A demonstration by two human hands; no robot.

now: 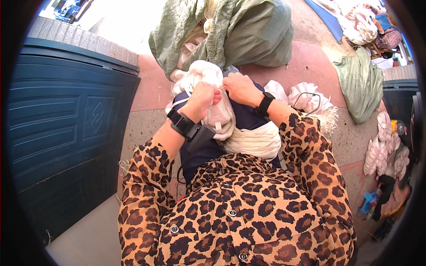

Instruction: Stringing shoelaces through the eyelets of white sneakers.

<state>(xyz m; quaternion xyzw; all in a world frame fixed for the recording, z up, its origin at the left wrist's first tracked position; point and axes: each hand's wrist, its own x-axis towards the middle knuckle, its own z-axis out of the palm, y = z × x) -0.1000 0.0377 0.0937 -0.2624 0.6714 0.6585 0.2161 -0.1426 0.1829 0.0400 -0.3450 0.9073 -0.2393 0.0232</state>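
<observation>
A white shoe (218,116) with a mesh upper lies across my lap, on dark blue trousers, its pull tab toward me. My left hand (203,100) is closed over the shoe's left side, fingers curled in; a flat white lace (180,101) trails out beside it. At the shoe's right edge my right hand (242,89) is closed in a pinch, and its fingertips hide whatever is between them. A thick hank of cream laces (255,141) rests on my lap near my waist. More white shoes (202,71) bunch up just beyond my hands.
A large green woven sack (264,33) stands open ahead, pale shoes inside. White shoes and laces (310,98) lie right of my knee. A blue panelled door (71,119) borders the left. Farther right are a flattened green sack (361,84), strung shoes (381,146) and another person (390,37).
</observation>
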